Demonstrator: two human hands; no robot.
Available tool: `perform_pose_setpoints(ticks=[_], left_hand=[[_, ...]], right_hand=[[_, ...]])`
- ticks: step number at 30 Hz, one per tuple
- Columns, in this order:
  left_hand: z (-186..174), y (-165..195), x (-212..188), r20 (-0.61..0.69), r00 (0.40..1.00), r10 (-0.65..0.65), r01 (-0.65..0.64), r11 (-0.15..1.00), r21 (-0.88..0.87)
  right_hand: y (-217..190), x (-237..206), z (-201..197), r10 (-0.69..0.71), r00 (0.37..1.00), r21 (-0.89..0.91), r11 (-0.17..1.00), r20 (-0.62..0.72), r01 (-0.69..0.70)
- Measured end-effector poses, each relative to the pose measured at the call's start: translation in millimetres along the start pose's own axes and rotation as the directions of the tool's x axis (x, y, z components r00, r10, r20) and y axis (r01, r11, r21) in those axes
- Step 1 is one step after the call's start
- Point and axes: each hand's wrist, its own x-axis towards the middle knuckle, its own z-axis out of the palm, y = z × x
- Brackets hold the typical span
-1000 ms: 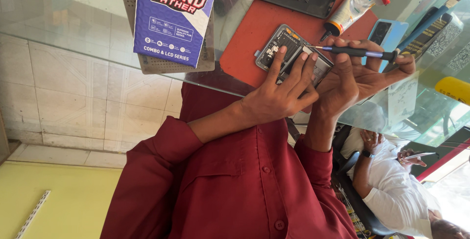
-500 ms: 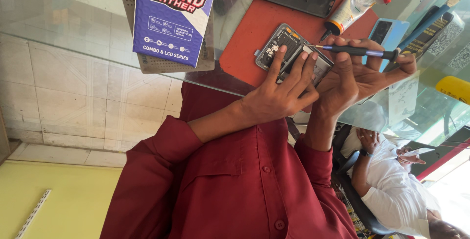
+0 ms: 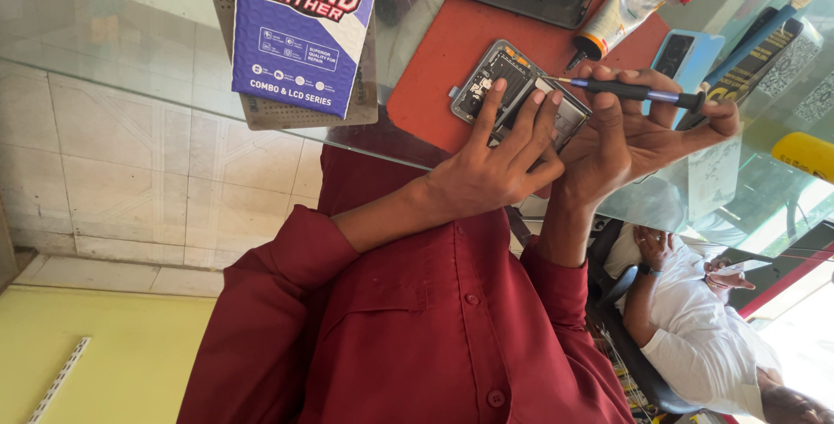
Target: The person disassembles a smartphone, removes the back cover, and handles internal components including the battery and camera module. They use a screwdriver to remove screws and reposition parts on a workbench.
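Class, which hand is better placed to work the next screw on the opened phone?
Right hand: it grips the screwdriver, tip at the opened phone. The left hand steadies the phone.

A flat rectangular box, blue-purple with red-and-white lettering and small white label panels, lies on the glass tabletop at upper centre-left. At upper right lies a white glue tube with a red cap and black nozzle.
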Motion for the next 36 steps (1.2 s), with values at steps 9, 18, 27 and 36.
perform_pose_setpoints(ticks=[9, 18, 27, 36], left_hand=[[-1, -1, 1, -0.005, 1.0, -0.005, 0.005, 1.0, -0.003], [-2, -1, 0, 0.005, 1.0, -0.004, 0.004, 1.0, -0.01], [1, 0, 0, 0.0, 1.0, 0.003, -0.003, 1.0, 0.002], [0, -1, 0, -0.01, 1.0, 0.02, -0.02, 1.0, -0.012]], right_hand=[[-1, -2, 2, -0.045, 0.999, 0.014, 0.999, 0.018, 0.044], [-1, -8, 0, -0.183, 0.975, -0.132, 0.971, 0.125, 0.2], [-8, -11, 8, -0.252, 0.909, -0.29, 0.89, 0.333, 0.353], [-26, -5, 21, -0.164, 0.844, -0.44, 0.793, 0.51, 0.42]])
